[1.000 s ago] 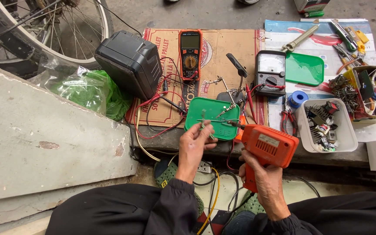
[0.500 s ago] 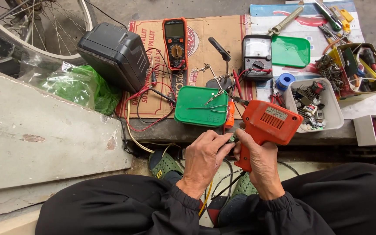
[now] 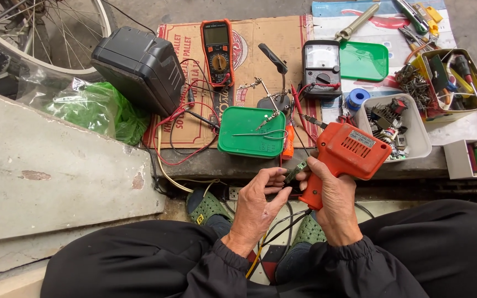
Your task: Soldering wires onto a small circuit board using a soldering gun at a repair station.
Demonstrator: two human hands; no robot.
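My right hand [image 3: 333,200] grips the handle of an orange soldering gun [image 3: 349,152], its body pointing up and to the right. My left hand [image 3: 260,201] pinches a small green circuit board [image 3: 295,172] between thumb and fingers, right against the right hand. Both hands hover over my lap, just below the edge of the work surface. A green plastic lid [image 3: 252,132] with a bent wire on it lies just above them.
A black box [image 3: 139,69] with red and black leads, an orange multimeter [image 3: 217,52], an analogue meter [image 3: 321,60], a helping-hands stand [image 3: 271,99], a white tub of parts [image 3: 396,124], a tool tin [image 3: 454,83], a green bag [image 3: 92,110], a bicycle wheel [image 3: 56,33].
Both hands have drawn back from the green lid toward my lap. The left hand now holds the small board against the soldering gun hand.
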